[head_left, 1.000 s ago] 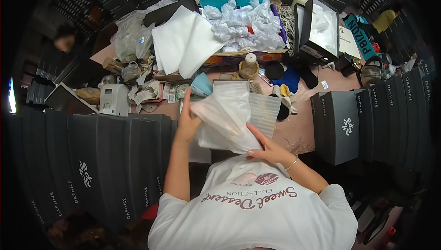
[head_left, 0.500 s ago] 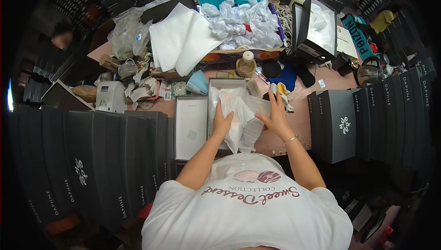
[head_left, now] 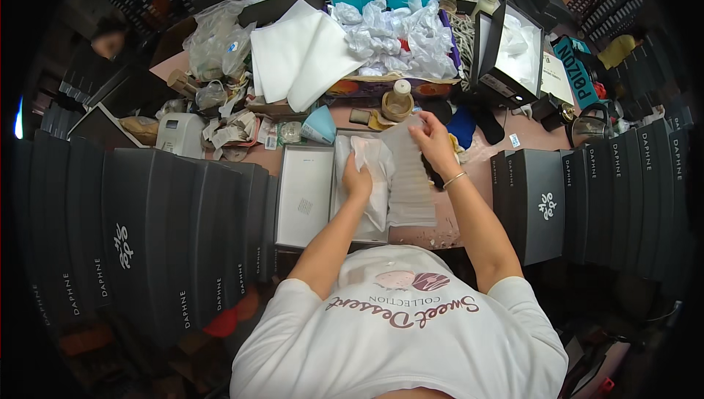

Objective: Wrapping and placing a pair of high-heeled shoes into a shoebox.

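An open dark-grey shoe box [head_left: 356, 133] lies in front of me, with its white-lined lid [head_left: 305, 186] flat at its left. Over the box, my left hand [head_left: 357, 179] is closed on a white paper-wrapped bundle [head_left: 376, 182]; what the paper covers is hidden. A thin, translucent, creased wrapping sheet [head_left: 412, 192] spreads from the bundle's right side over the box edge onto the pink table. My right hand [head_left: 434, 142] pinches this sheet near its far right corner, thumb and fingers together.
Stacks of dark shoe boxes [head_left: 150, 223] rise at the left and more boxes [head_left: 529, 201] at the right. Behind the open box stand a squat bottle [head_left: 398, 102], a blue cone [head_left: 319, 126] and a carton of crumpled white paper [head_left: 392, 87]. Flat white sheets [head_left: 301, 58] lie left of it.
My right hand has gone from spread fingers to pinching the sheet, and moved slightly away from me. The sheet now lies stretched out flatter to the right. My left hand still holds the bundle.
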Action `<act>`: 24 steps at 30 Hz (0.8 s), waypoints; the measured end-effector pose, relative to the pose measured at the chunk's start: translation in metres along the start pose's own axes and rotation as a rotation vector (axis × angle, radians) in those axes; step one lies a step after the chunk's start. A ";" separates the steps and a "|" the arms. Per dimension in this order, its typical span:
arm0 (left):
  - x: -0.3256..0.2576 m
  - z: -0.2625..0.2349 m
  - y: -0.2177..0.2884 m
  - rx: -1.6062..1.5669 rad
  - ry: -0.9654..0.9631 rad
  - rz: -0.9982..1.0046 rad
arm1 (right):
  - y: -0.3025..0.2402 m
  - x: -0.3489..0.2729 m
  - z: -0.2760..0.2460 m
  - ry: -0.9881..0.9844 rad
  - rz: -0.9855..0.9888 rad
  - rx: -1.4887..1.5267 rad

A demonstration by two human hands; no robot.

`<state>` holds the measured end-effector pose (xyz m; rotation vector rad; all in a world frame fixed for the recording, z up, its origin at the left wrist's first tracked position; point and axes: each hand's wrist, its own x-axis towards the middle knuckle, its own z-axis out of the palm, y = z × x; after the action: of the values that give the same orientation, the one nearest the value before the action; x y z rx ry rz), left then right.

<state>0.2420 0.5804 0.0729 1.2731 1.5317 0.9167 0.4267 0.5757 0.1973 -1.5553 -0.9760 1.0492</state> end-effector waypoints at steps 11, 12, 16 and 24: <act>-0.050 -0.020 -0.036 0.076 -0.454 0.191 | 0.091 -0.134 -0.019 -0.324 0.059 -0.022; -0.045 -0.020 -0.044 -0.232 -0.553 -0.063 | 0.089 -0.142 -0.004 -0.339 -0.091 -0.136; -0.047 -0.043 -0.019 -0.550 -0.645 -0.392 | 0.088 -0.124 0.028 -0.218 0.201 -0.094; -0.067 -0.021 -0.026 -0.683 -0.547 -0.317 | 0.057 -0.161 0.006 -0.608 0.173 0.079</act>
<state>0.2172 0.5098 0.0671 0.6739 0.8398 0.7096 0.3775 0.4152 0.1668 -1.2902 -1.1939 1.7207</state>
